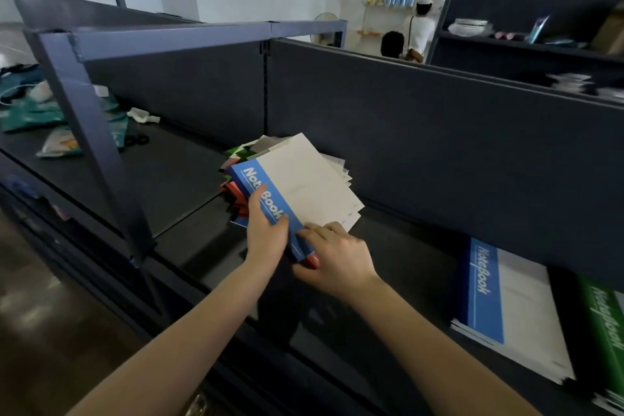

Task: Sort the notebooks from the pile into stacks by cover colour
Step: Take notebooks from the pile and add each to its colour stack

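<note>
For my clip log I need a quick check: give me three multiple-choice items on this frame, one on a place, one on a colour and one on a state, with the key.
1. Where does the sorted blue stack lie, relative to the pile?
A. On the same shelf, to its right
B. On the floor
C. On the top rail

2. What colour is the band on the notebook in the hands?
A. Green
B. Blue
C. Yellow

3. How is that notebook held?
A. It lies untouched
B. By the left hand alone
C. By both hands

Key:
1 A: the blue stack lies on the dark shelf, right of the pile and beside the green stack.
2 B: the band with the word "NoteBook" is blue.
3 C: the left hand grips the band and the right hand pinches the near corner.
</note>
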Tool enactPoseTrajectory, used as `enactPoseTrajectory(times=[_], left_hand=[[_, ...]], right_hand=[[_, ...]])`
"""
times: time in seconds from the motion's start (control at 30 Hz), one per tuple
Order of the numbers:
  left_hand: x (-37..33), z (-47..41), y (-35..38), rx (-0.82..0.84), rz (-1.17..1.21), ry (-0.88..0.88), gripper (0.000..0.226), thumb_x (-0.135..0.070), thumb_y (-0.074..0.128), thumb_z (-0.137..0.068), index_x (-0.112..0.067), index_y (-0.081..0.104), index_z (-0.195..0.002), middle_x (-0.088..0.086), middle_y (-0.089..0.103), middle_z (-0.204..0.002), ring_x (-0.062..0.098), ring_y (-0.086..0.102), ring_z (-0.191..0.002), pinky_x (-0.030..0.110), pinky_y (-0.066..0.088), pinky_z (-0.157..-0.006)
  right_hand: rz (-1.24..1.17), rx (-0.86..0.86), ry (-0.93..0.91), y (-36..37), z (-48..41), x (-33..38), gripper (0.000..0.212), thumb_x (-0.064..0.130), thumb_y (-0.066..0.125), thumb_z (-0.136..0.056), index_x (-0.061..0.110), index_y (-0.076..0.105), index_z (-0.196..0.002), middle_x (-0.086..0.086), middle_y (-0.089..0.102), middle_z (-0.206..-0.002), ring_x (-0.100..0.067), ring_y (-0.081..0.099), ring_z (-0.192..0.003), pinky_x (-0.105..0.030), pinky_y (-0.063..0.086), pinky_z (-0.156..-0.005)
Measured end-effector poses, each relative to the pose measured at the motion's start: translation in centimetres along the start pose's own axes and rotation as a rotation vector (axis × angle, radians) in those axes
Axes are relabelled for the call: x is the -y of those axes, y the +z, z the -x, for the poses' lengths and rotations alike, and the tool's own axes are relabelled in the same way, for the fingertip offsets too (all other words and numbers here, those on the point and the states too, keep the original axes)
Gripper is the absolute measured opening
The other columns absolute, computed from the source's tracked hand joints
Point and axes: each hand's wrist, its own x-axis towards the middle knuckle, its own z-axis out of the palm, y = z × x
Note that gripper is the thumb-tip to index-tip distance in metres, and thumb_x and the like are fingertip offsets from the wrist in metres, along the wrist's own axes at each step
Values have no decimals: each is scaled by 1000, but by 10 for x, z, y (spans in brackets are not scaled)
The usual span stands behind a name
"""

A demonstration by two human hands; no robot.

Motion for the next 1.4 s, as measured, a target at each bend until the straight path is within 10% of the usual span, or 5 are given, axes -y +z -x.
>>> enactPoseTrajectory(times=[0.27,0.47,0.9,1.4], left_hand=[[5,-6,-17,63,-16,-13,66,2,53,-93,-28,26,-144,2,43,-131,14,50,-107,17,45,-68],[9,-6,-31,114,-33,-38,63,1,55,-93,-27,28,-143,7,41,-138,15,45,-116,25,45,-83],[15,8,-34,301,-5,-14,71,6,54,-91,-46,30,-133,-12,47,-122,10,52,-109,23,48,-76],[8,59,85,521,145,2,86,5,52,-91,-48,11,-144,-24,52,-117,-5,57,-101,20,45,-76]], right_hand=[[-136,115,265,-11,-11,-37,58,63,41,-91,32,42,-140,13,30,-153,-12,27,-139,-37,31,-109],[-600,105,599,-7,-26,-46,69,51,47,-94,16,24,-150,-5,37,-149,-23,40,-133,-35,37,-103],[-996,140,677,16,3,-37,59,36,73,-80,23,41,-128,4,58,-121,-15,60,-105,-34,52,-87],[-1010,-254,773,-32,96,-116,60,26,70,-85,31,37,-135,18,56,-108,-8,58,-100,-23,50,-73]])
